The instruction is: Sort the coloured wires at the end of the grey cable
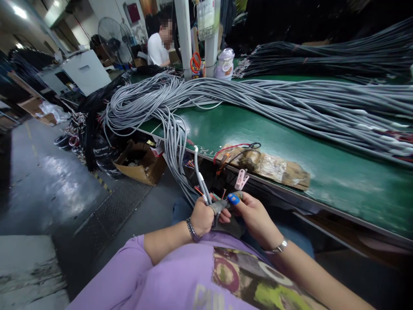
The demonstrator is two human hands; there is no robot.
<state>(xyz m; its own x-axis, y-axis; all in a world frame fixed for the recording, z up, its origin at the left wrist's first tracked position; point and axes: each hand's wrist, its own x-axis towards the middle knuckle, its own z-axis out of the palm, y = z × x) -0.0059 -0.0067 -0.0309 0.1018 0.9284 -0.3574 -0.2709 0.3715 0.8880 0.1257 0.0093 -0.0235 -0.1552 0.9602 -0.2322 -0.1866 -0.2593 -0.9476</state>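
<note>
My left hand [204,216] is closed around grey cables [200,181], whose white-banded upper parts stick up above the fist. Thin coloured wires show just beside it. My right hand [256,217], with a blue cover [234,198] on the thumb, pinches close to the left fingertips. What lies between its fingers is too small and dark to make out. Greyish wrapping [219,206] covers a digit of the left hand. A pink clothespin [241,179] stands just beyond the right hand at the table edge.
A long bundle of grey cables [193,92] crosses the green table [322,172] and hangs over its edge. Taped cardboard [274,168] lies along the front edge. Black cables [306,60] lie behind. A cardboard box [140,165] sits below left. Another person [158,47] is at the back.
</note>
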